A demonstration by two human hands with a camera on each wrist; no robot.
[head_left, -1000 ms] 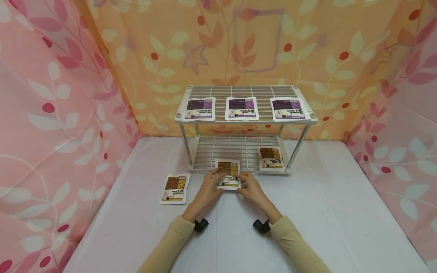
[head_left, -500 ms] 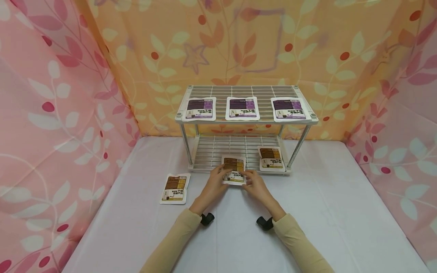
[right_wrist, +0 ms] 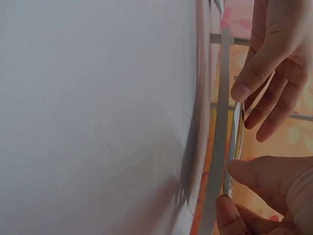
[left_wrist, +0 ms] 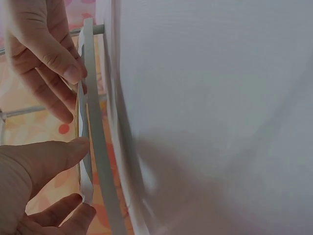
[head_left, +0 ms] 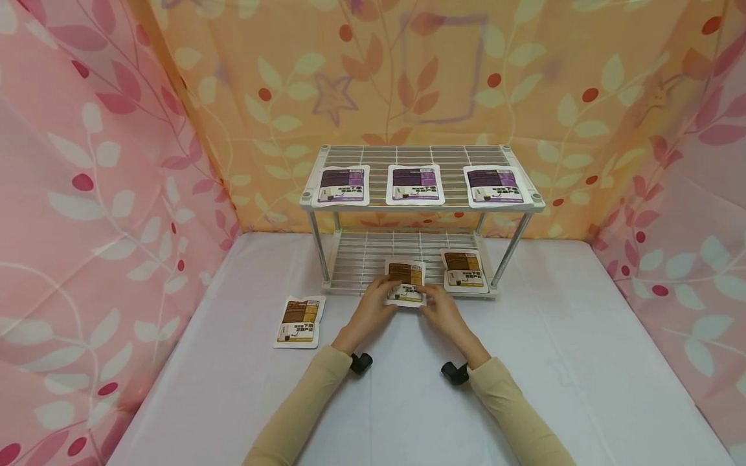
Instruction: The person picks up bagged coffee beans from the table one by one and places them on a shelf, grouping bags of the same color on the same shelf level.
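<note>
A flat white pouch with a brown and yellow label (head_left: 406, 274) lies over the front edge of the lower shelf (head_left: 350, 265). My left hand (head_left: 373, 309) pinches its left side and my right hand (head_left: 445, 317) pinches its right side, thumbs at the near edge. Seen edge-on in the left wrist view, the pouch (left_wrist: 85, 183) runs close along the shelf's front bar (left_wrist: 100, 147). The right wrist view has the pouch's thin edge (right_wrist: 237, 129) between both hands' fingers. A matching brown pouch (head_left: 464, 269) rests at the shelf's right end.
Another brown pouch (head_left: 300, 322) lies on the white-covered table (head_left: 192, 388), left of the rack. Three purple-labelled pouches, the middle one (head_left: 415, 185) among them, line the top shelf (head_left: 408, 155). Metal posts (head_left: 511, 250) stand at the rack's corners; patterned cloth (head_left: 233, 77) hangs behind.
Both hands have carried the brown pouch forward and to the right, from before the lower shelf's front edge further onto it. The other pouches have stayed put.
</note>
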